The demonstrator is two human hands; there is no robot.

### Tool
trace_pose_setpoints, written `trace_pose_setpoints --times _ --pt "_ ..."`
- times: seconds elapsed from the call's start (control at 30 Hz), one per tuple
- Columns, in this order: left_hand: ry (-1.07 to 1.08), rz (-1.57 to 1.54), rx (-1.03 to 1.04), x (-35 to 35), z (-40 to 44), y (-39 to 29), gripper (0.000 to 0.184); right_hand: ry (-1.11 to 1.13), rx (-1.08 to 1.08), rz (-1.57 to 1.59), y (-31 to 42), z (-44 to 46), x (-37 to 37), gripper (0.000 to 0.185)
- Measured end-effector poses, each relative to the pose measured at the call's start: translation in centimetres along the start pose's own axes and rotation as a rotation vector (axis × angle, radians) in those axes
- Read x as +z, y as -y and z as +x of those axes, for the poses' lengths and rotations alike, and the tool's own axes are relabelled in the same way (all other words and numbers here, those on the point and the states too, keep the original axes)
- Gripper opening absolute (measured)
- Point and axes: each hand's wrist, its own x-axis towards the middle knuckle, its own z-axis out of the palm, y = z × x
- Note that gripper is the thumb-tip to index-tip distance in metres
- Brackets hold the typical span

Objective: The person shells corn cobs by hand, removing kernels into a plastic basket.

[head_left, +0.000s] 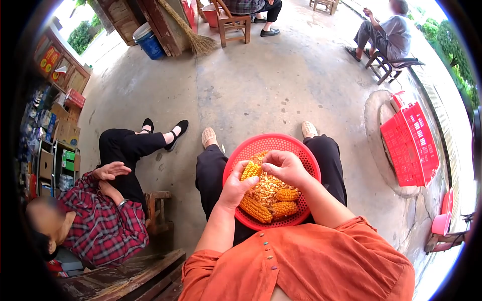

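A red perforated basket (312, 173) rests on my lap between my knees. Loose yellow kernels (268, 189) lie in it, with several corn cobs (256, 209) along its near side. My left hand (237, 184) is closed round a yellow corn cob (250, 170) above the left part of the basket. Just right of that cob, my right hand (285, 167) has its thumb and fingers pinched together over the kernels. Whatever may be between those fingertips is too small to make out.
A person in a plaid shirt (100, 220) sits close on the left. Red crates (411, 145) stand on the floor at the right. Farther off are a seated person (394, 35), a wooden chair (233, 22), a broom (188, 32) and a blue bucket (149, 42).
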Motion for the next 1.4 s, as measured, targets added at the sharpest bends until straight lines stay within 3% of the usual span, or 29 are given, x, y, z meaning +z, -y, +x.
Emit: trace_pose_setpoints --times 0.47,0.87,1.03,1.23,1.3,1.4 --pt "0.061 0.184 0.048 -0.2 0.2 0.9 0.042 -0.114 -0.223 -0.686 1.9 -0.9 0.1 0.017" --pt "0.032 0.258 0.060 -0.6 0.4 1.4 0.038 -0.218 -0.510 -0.848 -0.6 -0.3 1.0 0.013" --pt "0.113 0.239 0.053 -0.3 0.1 1.3 0.042 -0.232 -0.384 -0.879 -1.5 -0.1 0.8 0.012" --pt "0.081 0.082 -0.006 0.2 -0.2 0.6 0.044 -0.222 -0.220 -0.517 -2.2 0.2 1.0 0.016" --pt "0.008 0.013 -0.038 0.1 -0.3 0.5 0.044 -0.149 0.001 -0.432 -2.5 0.5 0.5 0.019" --pt "0.025 -0.143 -0.122 -0.7 -0.6 -0.3 0.041 -0.105 0.113 -0.180 -2.6 0.6 -0.4 0.019"
